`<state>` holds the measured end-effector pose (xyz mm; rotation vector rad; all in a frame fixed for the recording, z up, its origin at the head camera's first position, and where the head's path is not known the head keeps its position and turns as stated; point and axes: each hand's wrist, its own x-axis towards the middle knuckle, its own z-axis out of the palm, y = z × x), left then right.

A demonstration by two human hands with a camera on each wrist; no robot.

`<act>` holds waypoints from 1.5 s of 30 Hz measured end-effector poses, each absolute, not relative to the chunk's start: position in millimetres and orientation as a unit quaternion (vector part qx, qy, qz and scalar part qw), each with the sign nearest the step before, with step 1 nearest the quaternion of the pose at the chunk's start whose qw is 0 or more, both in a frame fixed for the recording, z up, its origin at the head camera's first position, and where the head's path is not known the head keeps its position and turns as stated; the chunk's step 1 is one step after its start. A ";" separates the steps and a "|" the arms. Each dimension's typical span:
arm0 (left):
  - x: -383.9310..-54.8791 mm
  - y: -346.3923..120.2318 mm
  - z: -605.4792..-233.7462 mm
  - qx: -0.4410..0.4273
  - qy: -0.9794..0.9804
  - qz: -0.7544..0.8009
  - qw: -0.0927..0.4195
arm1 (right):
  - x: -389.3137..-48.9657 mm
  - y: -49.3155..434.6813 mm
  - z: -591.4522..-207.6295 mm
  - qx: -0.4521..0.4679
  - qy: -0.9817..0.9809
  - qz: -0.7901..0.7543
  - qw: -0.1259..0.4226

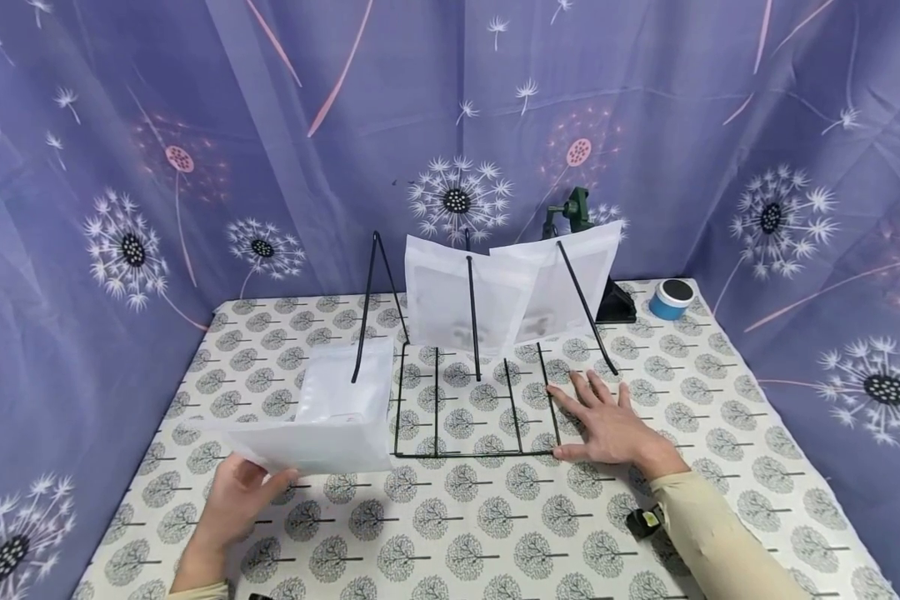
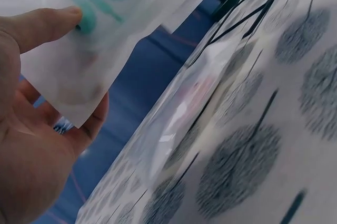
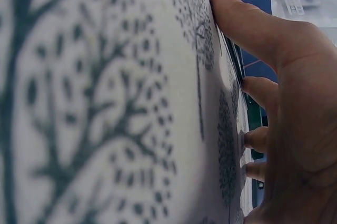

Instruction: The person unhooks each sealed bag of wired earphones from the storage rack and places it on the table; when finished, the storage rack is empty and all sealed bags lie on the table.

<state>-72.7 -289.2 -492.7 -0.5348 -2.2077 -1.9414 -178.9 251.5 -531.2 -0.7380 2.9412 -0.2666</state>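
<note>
My left hand (image 1: 232, 504) pinches the corner of a frosted white zip pouch (image 1: 307, 446), thumb on one face and fingers behind. Green shapes show through this pouch in the left wrist view. A second white pouch (image 1: 337, 379) lies on the cloth just behind it, partly covered by it. My right hand (image 1: 611, 427) rests on the table with fingers spread, its thumb and index fingertips at the right side of a black wire rack (image 1: 476, 455). Two more frosted pouches, a middle one (image 1: 457, 300) and a right one (image 1: 562, 292), lean upright in the rack's dividers.
Behind the rack stands a dark green clamp-like stand (image 1: 576, 208) on a black base. A blue jar with a black lid (image 1: 671, 298) is at the back right. A small black object (image 1: 643, 523) lies by my right forearm. Patterned curtains (image 1: 330, 167) surround the tree-print tablecloth (image 1: 465, 521).
</note>
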 end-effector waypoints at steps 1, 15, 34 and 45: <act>-72.3 -292.3 -492.0 -0.175 -0.738 -0.646 0.080 | -178.6 251.4 -531.0 -0.242 0.965 -0.088 0.049; -63.3 -340.3 -487.5 -0.114 -0.722 -0.673 0.113 | -177.6 252.4 -531.9 -0.249 0.964 -0.087 0.035; -61.1 -392.0 -495.8 -0.045 -0.727 -0.671 0.139 | -178.9 252.8 -532.5 -0.244 0.965 -0.085 0.054; -73.3 -406.1 -508.9 -0.058 -0.705 -0.691 0.150 | -179.5 252.0 -530.7 -0.244 0.965 -0.085 0.052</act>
